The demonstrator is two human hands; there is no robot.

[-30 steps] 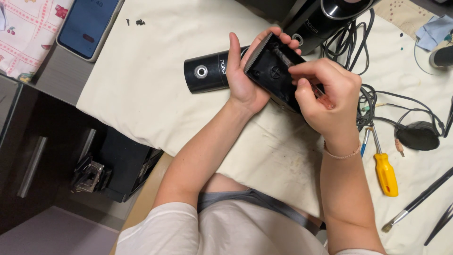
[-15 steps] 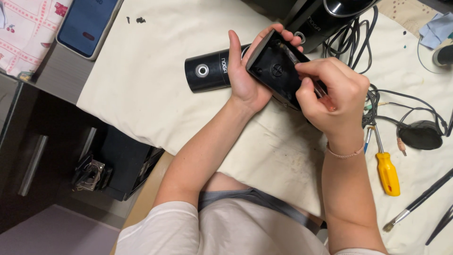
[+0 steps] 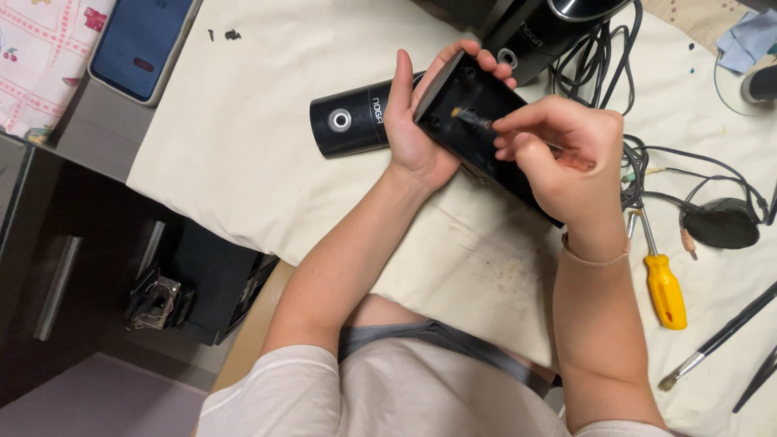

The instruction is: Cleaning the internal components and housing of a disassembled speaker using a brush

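My left hand (image 3: pixel 421 121) grips one end of a flat black speaker casing (image 3: pixel 477 133), tilted up over the cream cloth (image 3: pixel 243 137). My right hand (image 3: pixel 562 154) holds a screwdriver (image 3: pixel 473 120) with a reddish translucent handle; its tip rests on the inner face of the casing near the top. A black cylindrical speaker (image 3: pixel 348 121) lies on its side just left of my left hand.
A larger black speaker unit (image 3: pixel 538 28) with tangled cables (image 3: pixel 672 174) sits at the back. A yellow-handled screwdriver (image 3: pixel 664 283) and a brush (image 3: pixel 716 340) lie at the right. A phone (image 3: pixel 146 44) rests at the upper left, beyond the cloth.
My right hand shifted its grip and now points the screwdriver tip at the casing's upper part. The left hand keeps holding the casing.
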